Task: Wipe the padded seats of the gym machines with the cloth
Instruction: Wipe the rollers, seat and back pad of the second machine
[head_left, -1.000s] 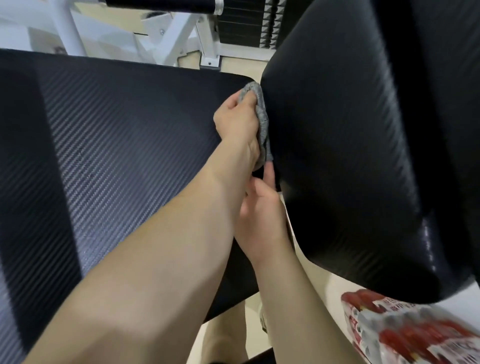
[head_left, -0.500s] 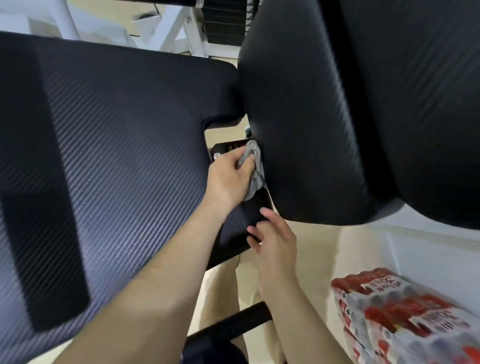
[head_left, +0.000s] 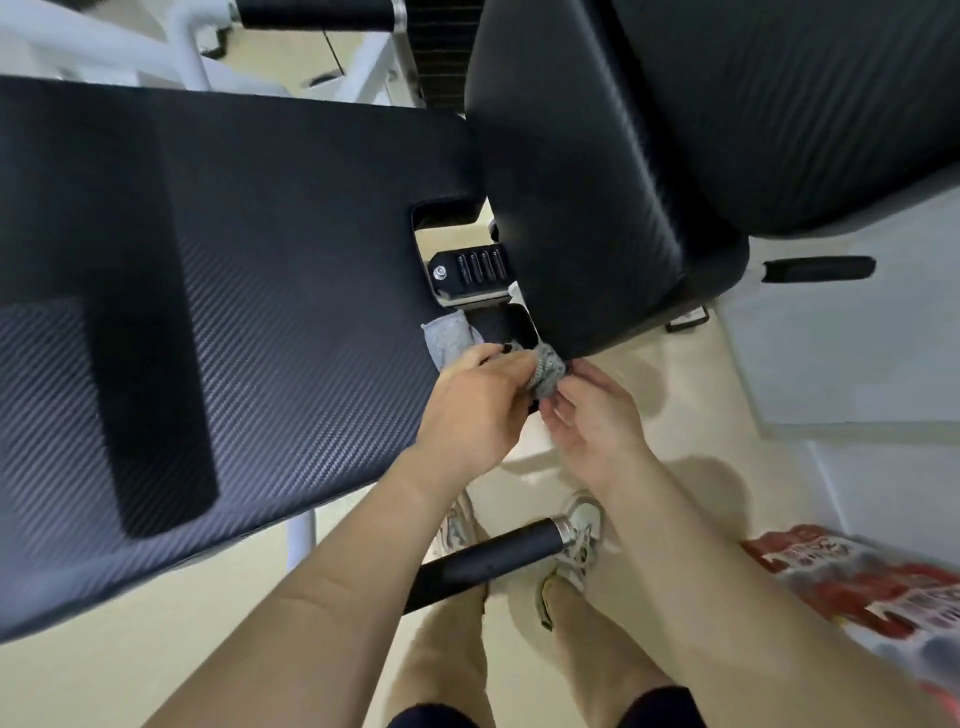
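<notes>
**Two hands hold a grey cloth where two black gym pads meet**

A wide black padded seat (head_left: 234, 312) fills the left side. Its near edge slants down to the left, and its right edge is notched around a black bracket (head_left: 470, 267). A second black pad (head_left: 597, 182) stands at the upper right, its lower corner just above the hands. Pale floor (head_left: 727, 415) lies open below and to the right of the pads. A black foam bar (head_left: 488, 561) crosses near the person's shoes (head_left: 579, 530), and a red wrapped pack (head_left: 857, 587) sits at the far right.

The grey cloth (head_left: 548, 370) lies in the gap between the pads. Its long axis slants from the seat's right edge down to a bunched right end. The left hand (head_left: 472, 410) has its grip curled round the cloth's middle. The right hand (head_left: 597, 415) pinches the bunched end from below.
</notes>
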